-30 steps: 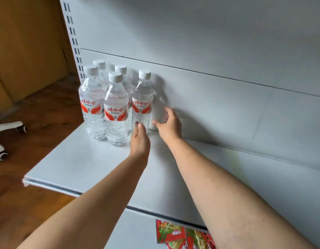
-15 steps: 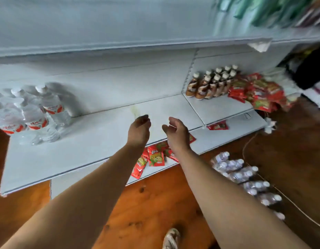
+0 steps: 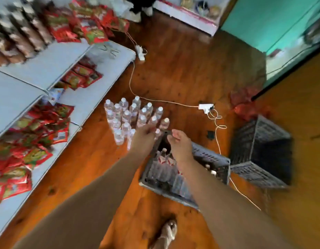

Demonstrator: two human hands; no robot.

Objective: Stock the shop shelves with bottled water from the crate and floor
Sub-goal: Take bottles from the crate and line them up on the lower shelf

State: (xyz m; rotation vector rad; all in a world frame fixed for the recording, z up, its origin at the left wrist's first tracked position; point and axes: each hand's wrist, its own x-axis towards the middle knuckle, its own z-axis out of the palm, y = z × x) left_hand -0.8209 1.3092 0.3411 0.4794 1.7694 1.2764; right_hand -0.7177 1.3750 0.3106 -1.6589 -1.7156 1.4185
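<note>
Head view is filled mostly by the wooden floor point(image 3: 182, 72), with bare boards left open beyond the standing water bottles point(image 3: 130, 115). The white shelves point(image 3: 91, 92), edged along the left of those bottles, are loaded with red snack packets point(image 3: 30, 141); no writing can be read there. Two dark crates are seen: one crate point(image 3: 209, 159) just this side of the bottles holds more water with red-and-white labels, unreadable, and an empty crate point(image 3: 259, 153) is tipped to its right. Roughly eighteen bottles are counted on the floor, though blur prevents certainty. A white cord point(image 3: 173, 103) is trailed behind them. The left hand point(image 3: 143, 141) is held over the nearest bottles, the right hand point(image 3: 179, 144) above the crate, both loosely spread, nothing gripped.
</note>
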